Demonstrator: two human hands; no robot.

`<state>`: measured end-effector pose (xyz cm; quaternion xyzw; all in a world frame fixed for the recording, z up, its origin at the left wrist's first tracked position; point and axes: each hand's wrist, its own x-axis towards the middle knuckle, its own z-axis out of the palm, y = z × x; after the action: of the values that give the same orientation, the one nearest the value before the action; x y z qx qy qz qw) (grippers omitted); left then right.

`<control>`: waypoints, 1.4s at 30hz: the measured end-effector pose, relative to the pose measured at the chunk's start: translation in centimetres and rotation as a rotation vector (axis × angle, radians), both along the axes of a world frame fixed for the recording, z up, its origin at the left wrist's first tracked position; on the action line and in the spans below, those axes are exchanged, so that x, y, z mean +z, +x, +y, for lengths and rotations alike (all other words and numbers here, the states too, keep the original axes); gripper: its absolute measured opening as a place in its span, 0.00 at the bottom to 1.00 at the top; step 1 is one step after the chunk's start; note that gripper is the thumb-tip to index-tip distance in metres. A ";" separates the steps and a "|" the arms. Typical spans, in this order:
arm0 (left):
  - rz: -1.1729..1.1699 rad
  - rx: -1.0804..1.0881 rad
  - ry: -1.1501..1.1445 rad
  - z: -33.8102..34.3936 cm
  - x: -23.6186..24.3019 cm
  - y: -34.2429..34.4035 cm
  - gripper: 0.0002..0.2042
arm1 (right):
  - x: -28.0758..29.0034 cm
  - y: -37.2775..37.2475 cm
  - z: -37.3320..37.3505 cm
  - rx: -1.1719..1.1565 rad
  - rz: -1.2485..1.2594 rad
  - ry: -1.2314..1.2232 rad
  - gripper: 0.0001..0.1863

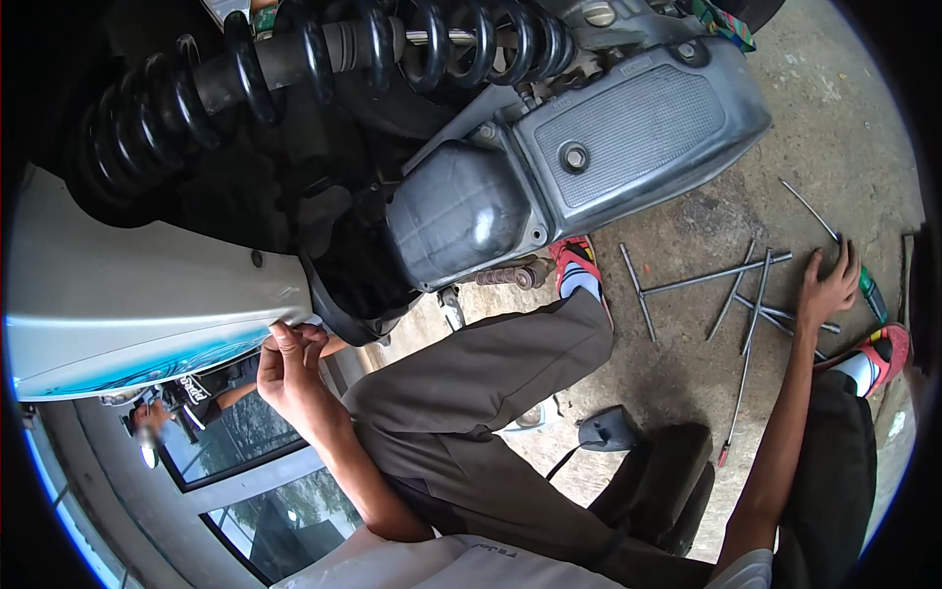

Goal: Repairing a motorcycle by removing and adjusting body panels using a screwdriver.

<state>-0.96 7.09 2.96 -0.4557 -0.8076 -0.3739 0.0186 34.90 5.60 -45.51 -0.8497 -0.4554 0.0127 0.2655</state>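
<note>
My left hand pinches the lower edge of a white motorcycle body panel with blue graphics; the fingertips behind the edge are partly hidden. Far to the right, my right hand reaches down to the concrete floor. Its fingers are spread over a screwdriver with a green and black handle, whose thin shaft points away to the upper left. Whether they touch the handle is hard to see. Beside that hand lie several metal T-handle wrenches, some crossing each other. A long rod with a red end lies nearer to me.
A grey ribbed engine cover and a black coil spring hang over the far side. My legs straddle the floor, feet in red sandals. A black object lies beside my knee. Another person is at far left, near windows.
</note>
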 end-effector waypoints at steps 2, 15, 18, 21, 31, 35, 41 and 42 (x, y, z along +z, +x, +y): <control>-0.044 -0.048 -0.005 0.0 -1.0 -0.2 0.14 | -0.2 1.3 -0.3 -0.018 -0.073 0.005 0.23; -0.230 -0.223 -0.081 -0.9 0.8 -1.7 0.07 | 3.3 6.0 0.3 0.166 -0.136 -0.213 0.14; -0.203 -0.446 -0.143 -1.8 1.1 0.3 0.04 | 6.2 5.4 0.1 0.057 0.012 0.081 0.09; -0.296 -0.614 -0.328 -2.6 0.6 2.2 0.07 | 13.2 4.5 1.9 -0.082 0.449 0.613 0.12; -0.522 -0.995 -0.323 5.3 0.1 11.2 0.35 | 29.4 -8.6 6.6 1.141 1.702 0.485 0.09; -0.537 -1.038 -0.181 7.2 -1.0 9.6 0.22 | 29.5 -10.5 6.8 1.292 1.841 0.096 0.09; -0.676 -0.862 0.013 8.6 -0.4 8.9 0.13 | 27.1 -8.9 9.7 1.395 1.581 0.095 0.16; -0.680 -0.867 0.014 8.6 -0.7 8.9 0.13 | 26.0 -9.1 9.6 1.337 1.670 0.160 0.16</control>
<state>7.94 15.72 2.24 -0.6000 -0.5038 -0.4786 -0.3963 25.78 15.17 -19.51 -0.1309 -0.5021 0.7026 0.4870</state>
